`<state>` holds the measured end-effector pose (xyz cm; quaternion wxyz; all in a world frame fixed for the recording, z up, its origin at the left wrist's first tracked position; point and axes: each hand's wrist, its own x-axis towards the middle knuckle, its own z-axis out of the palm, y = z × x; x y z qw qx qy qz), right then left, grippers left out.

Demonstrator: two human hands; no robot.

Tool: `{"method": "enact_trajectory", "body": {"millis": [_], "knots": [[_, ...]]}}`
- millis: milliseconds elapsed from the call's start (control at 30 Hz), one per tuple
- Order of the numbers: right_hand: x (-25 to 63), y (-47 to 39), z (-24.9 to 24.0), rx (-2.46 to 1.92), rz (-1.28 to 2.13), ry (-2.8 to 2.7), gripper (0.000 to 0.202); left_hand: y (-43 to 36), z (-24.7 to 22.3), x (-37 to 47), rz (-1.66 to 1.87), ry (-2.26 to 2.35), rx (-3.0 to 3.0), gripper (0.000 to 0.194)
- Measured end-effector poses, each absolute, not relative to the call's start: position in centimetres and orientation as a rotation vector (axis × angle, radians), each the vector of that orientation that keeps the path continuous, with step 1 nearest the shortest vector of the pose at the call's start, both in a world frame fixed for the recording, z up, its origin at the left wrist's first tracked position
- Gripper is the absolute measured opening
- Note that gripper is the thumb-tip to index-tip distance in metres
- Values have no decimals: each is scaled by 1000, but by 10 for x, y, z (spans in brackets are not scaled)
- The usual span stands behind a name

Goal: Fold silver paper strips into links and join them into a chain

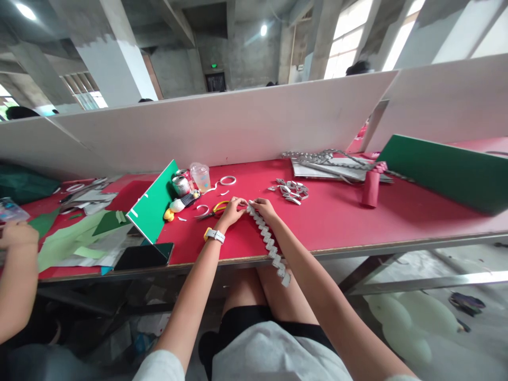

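A zigzag chain of folded pale paper (268, 241) slants from my fingers over the table's front edge toward my lap. My left hand (235, 207) pinches the upper end of the chain. Close beside it, my right hand (262, 207) also has its fingers closed at that end. The exact fold between the fingertips is too small to make out. Just left of my left hand lie scissors with yellow handles (219, 208). Beyond my right hand is a loose pile of folded paper pieces (292, 190).
A green board (153, 203) stands left, near drink cans (181, 185), a plastic cup (200, 177) and a tape roll (227, 180). A phone (143, 256) lies at the front edge. Rightward are braided strips (325, 156) and a pink cylinder (371, 188). Another person's hand (19, 235) is far left.
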<state>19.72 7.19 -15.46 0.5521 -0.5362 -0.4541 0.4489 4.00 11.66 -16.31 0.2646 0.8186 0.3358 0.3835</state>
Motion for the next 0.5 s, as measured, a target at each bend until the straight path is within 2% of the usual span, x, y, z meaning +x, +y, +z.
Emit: {"method": "enact_trajectory", "body": {"millis": [500], "knots": [[197,71,-157,-1310,1007,-1037,30,107,-152,45,1020,861,2103,11]]}}
